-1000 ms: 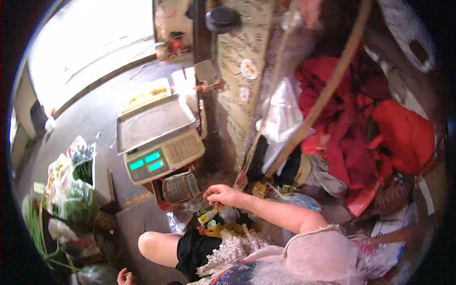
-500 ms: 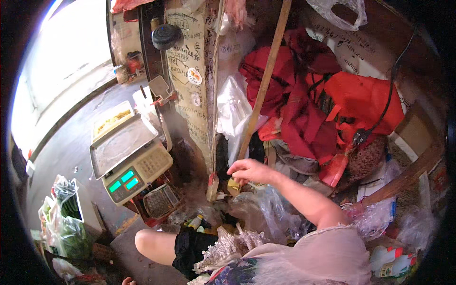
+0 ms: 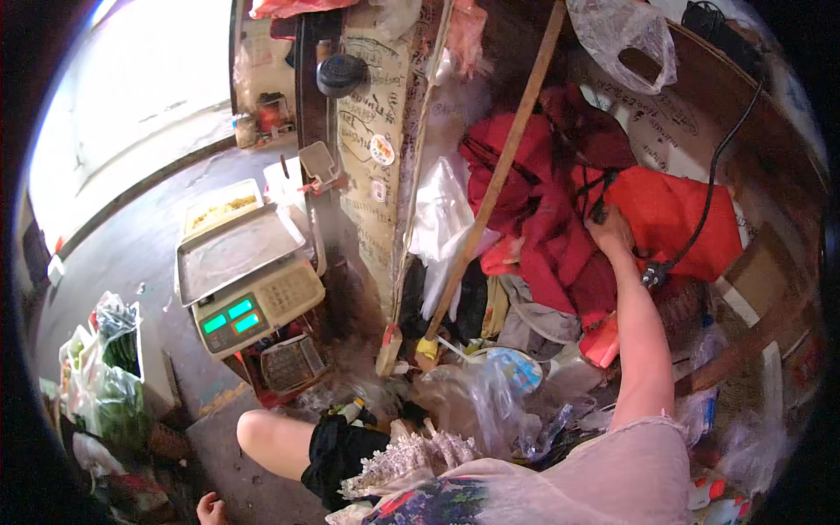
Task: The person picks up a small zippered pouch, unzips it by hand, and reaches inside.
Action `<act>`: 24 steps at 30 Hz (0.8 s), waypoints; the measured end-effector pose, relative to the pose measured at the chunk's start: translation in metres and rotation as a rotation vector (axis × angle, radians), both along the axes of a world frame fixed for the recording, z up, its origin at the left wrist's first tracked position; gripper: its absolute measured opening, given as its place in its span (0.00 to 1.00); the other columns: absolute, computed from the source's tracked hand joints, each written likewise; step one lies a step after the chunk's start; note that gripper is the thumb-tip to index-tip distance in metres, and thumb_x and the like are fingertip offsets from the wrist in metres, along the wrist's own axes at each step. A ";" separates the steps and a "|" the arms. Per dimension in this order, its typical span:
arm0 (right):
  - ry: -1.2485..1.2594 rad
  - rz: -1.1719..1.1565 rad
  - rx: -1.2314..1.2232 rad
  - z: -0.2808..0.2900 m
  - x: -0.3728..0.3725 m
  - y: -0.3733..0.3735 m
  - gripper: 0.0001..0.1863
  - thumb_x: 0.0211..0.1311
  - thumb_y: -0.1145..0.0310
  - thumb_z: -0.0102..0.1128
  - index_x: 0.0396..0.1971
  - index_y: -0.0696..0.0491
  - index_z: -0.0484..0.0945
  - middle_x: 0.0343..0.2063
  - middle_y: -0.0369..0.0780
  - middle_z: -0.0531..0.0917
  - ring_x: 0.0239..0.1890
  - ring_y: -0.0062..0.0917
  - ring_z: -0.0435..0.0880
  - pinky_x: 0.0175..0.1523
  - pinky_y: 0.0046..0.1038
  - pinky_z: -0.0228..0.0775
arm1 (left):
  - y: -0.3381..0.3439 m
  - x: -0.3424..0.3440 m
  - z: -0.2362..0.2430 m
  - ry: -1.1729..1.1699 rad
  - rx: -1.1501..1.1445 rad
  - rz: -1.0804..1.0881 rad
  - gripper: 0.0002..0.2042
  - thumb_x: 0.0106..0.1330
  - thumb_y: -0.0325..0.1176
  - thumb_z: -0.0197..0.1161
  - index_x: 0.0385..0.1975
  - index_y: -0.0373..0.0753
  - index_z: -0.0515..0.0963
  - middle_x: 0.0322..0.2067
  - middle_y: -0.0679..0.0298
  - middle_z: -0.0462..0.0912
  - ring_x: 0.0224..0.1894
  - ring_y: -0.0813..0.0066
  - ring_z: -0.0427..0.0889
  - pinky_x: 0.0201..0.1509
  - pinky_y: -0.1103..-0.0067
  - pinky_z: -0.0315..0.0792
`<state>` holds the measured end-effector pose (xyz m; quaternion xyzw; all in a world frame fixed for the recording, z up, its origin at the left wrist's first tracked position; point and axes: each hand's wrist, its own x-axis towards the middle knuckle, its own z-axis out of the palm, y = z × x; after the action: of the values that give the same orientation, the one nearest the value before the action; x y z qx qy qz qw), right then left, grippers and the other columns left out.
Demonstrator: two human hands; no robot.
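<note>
My right hand (image 3: 611,231) reaches up into a hanging heap of bags, at the seam between a dark red cloth bag (image 3: 551,236) and a bright red bag (image 3: 674,223). Its fingers are curled in beside black straps (image 3: 595,188); what they hold is hidden. At the lower left edge only part of my left hand (image 3: 212,509) shows, fingers loosely apart and nothing visible in them. Just right of the right wrist hangs a black plug (image 3: 650,276) on its cord.
A scale (image 3: 262,302) with a metal tray and lit green display stands at the left. Bagged green vegetables (image 3: 122,385) lie in front of it. A slanting wooden pole (image 3: 499,175) crosses before the bags. Crumpled clear plastic (image 3: 490,394) covers the area by my lap.
My right hand has moved up and right, from beside the pole's foot into the red bags. More of my left hand shows now. The whole view has shifted slightly.
</note>
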<state>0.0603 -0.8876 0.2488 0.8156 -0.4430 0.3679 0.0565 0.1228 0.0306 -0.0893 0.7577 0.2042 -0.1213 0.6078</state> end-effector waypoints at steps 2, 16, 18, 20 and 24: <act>0.059 -0.033 0.018 -0.002 -0.002 -0.002 0.25 0.54 0.52 0.62 0.43 0.58 0.79 0.45 0.52 0.81 0.51 0.47 0.79 0.56 0.41 0.70 | 0.016 -0.006 -0.008 -0.045 0.101 -0.056 0.15 0.65 0.30 0.62 0.52 0.39 0.77 0.21 0.70 0.76 0.15 0.83 0.63 0.18 0.80 0.59; 0.522 0.295 -0.879 0.004 -0.036 -0.230 0.21 0.63 0.53 0.53 0.25 0.57 0.80 0.19 0.45 0.81 0.20 0.38 0.80 0.29 0.41 0.71 | -0.008 0.007 -0.001 -0.134 0.134 -0.020 0.16 0.59 0.30 0.61 0.47 0.32 0.76 0.25 0.70 0.77 0.23 0.85 0.73 0.23 0.86 0.66; -0.063 0.084 0.084 0.046 -0.086 -0.273 0.23 0.67 0.52 0.47 0.41 0.58 0.78 0.34 0.48 0.84 0.36 0.41 0.82 0.40 0.41 0.72 | -0.024 0.024 -0.013 -0.153 0.124 -0.060 0.17 0.59 0.30 0.61 0.48 0.32 0.75 0.25 0.70 0.78 0.24 0.85 0.73 0.23 0.86 0.66; -0.768 0.466 0.634 0.048 -0.039 -0.227 0.21 0.71 0.53 0.44 0.44 0.54 0.78 0.34 0.38 0.83 0.33 0.34 0.80 0.38 0.37 0.73 | -0.007 -0.013 0.008 -0.119 0.185 0.022 0.17 0.59 0.30 0.61 0.49 0.31 0.75 0.25 0.69 0.78 0.24 0.85 0.74 0.24 0.85 0.67; -1.121 0.754 0.521 0.082 -0.016 -0.017 0.10 0.66 0.59 0.56 0.38 0.50 0.77 0.26 0.31 0.75 0.22 0.17 0.66 0.29 0.22 0.61 | -0.017 -0.014 0.026 -0.118 0.240 0.019 0.18 0.61 0.28 0.60 0.50 0.31 0.75 0.26 0.68 0.79 0.26 0.84 0.75 0.27 0.85 0.69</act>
<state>0.0444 -0.9047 0.3310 0.5887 -0.1673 0.6078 -0.5059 0.1090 0.0136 -0.0628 0.8289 0.1883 -0.0455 0.5247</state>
